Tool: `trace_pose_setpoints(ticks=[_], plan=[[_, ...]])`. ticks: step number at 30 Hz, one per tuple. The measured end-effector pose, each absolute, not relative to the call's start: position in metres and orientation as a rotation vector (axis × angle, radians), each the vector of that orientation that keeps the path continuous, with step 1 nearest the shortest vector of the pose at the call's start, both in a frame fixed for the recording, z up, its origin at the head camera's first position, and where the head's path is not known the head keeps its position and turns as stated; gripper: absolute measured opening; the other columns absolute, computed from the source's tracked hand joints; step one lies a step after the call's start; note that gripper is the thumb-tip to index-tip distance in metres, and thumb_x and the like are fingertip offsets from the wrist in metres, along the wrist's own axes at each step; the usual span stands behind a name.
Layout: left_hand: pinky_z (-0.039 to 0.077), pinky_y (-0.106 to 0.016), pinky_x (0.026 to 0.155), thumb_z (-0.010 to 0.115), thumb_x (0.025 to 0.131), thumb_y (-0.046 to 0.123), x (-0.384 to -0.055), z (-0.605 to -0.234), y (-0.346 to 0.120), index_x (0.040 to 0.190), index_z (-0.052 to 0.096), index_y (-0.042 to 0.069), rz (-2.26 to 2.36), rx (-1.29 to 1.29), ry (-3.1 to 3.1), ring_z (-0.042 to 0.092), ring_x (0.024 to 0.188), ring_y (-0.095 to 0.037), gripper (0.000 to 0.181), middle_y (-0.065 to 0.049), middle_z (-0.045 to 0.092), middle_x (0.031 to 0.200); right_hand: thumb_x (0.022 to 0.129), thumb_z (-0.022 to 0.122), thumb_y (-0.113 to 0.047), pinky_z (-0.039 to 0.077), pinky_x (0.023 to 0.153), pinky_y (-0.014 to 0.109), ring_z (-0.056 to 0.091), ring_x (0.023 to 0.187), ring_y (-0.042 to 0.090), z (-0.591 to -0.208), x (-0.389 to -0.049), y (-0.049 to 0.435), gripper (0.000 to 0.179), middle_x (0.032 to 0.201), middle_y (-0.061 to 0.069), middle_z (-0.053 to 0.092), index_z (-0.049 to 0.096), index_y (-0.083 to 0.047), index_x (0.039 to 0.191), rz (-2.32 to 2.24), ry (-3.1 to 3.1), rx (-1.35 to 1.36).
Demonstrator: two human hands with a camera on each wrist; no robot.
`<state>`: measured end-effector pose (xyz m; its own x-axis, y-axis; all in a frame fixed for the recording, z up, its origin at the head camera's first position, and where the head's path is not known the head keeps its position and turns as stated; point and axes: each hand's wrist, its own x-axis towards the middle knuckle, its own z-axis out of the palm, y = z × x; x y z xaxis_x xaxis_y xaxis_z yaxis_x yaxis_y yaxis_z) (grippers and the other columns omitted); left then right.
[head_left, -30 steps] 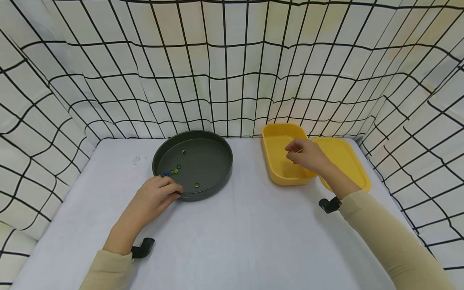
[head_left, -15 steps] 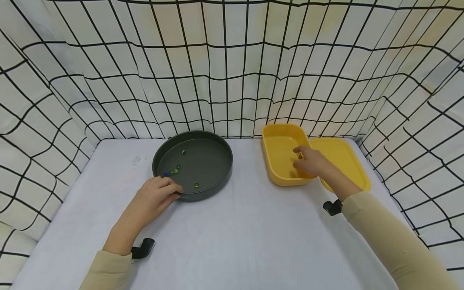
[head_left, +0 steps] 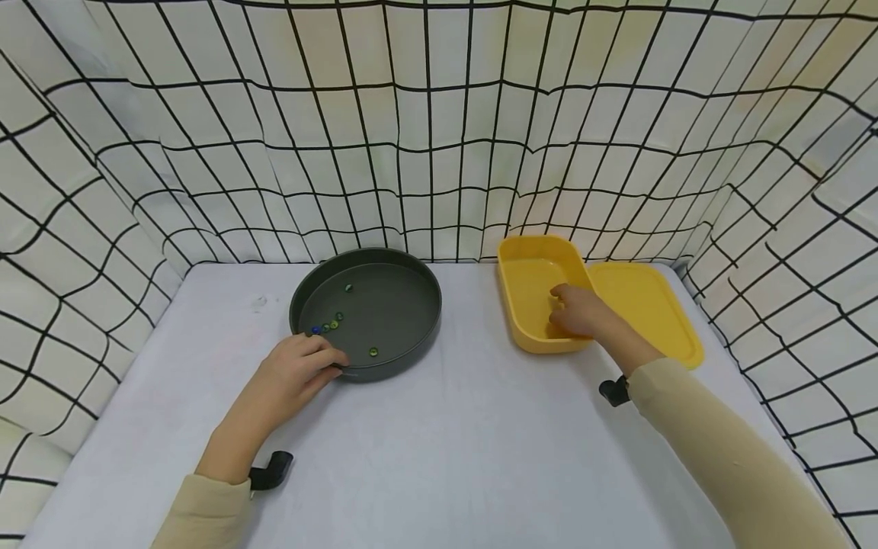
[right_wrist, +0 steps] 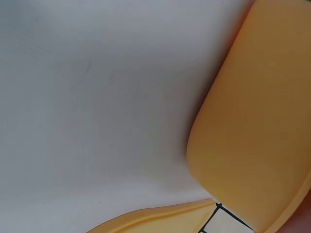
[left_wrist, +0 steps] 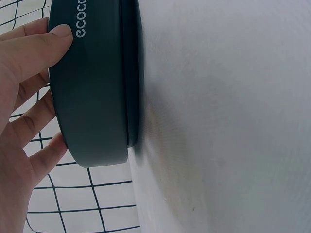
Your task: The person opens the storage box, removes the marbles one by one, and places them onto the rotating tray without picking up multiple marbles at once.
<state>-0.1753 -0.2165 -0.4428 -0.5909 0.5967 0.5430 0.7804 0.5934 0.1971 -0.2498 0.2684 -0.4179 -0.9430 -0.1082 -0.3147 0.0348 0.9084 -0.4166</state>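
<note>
My left hand grips the near left rim of a round dark green pan. In the left wrist view the thumb lies on its outer wall, beside white lettering. Several glass marbles lie in the pan, among them a blue marble and a green marble. My right hand reaches over the right wall into a yellow plastic container, its index finger and thumb pointing left. I cannot tell whether the fingers hold anything. The right wrist view shows mostly the container's outer side.
A yellow lid lies right of the container, partly behind the right forearm. White cloth covers the table. Behind and at both sides stand white walls with a black grid net. Each wrist wears a small black camera.
My right hand first parted its finger and thumb, with small reddish-orange things showing between them. It has since dipped slightly lower and left in the container. The left hand and pan stayed put.
</note>
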Motion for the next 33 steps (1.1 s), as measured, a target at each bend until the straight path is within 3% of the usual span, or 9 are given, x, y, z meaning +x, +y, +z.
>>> trace_pose_setpoints(ticks=[10, 18, 26, 33], plan=[[0.047, -0.035, 0.073, 0.085, 0.073, 0.003, -0.176, -0.443, -0.216, 0.093, 0.074, 0.017, -0.573, -1.108, -2.405, 0.058, 0.079, -0.014, 0.027, 0.005, 0.065, 0.088, 0.091, 0.056, -0.015, 0.039, 0.109, 0.051, 0.052, 0.112, 0.033, -0.429, -0.257, 0.261, 0.047, 0.134, 0.023, 0.057, 0.056, 0.0, 0.135, -0.467, 2.839, -0.071], [0.047, -0.034, 0.072, 0.085, 0.074, 0.003, -0.175, -0.443, -0.215, 0.093, 0.074, 0.017, -0.592, -1.093, -2.406, 0.058, 0.08, -0.014, 0.027, 0.005, 0.066, 0.088, 0.096, 0.06, -0.018, 0.05, 0.084, 0.04, 0.056, 0.093, 0.029, -0.428, -0.253, 0.259, 0.024, 0.106, 0.014, 0.062, 0.061, -0.007, 0.117, -0.677, 2.883, -0.05], [0.047, -0.035, 0.072, 0.084, 0.075, 0.004, -0.175, -0.443, -0.216, 0.094, 0.074, 0.017, -0.584, -1.094, -2.401, 0.058, 0.079, -0.014, 0.026, 0.006, 0.066, 0.088, 0.101, 0.058, -0.028, 0.052, 0.08, 0.032, 0.059, 0.091, 0.026, -0.424, -0.248, 0.257, 0.023, 0.109, 0.012, 0.061, 0.057, -0.009, 0.114, -1.048, 2.811, 0.02], [0.047, -0.035, 0.073, 0.084, 0.075, 0.003, -0.175, -0.443, -0.216, 0.094, 0.074, 0.017, -0.581, -1.097, -2.398, 0.058, 0.08, -0.014, 0.026, 0.006, 0.065, 0.088, 0.101, 0.059, -0.022, 0.059, 0.078, 0.03, 0.065, 0.092, 0.027, -0.419, -0.248, 0.247, 0.024, 0.108, 0.015, 0.061, 0.054, -0.005, 0.117, -1.405, 2.634, 0.104]])
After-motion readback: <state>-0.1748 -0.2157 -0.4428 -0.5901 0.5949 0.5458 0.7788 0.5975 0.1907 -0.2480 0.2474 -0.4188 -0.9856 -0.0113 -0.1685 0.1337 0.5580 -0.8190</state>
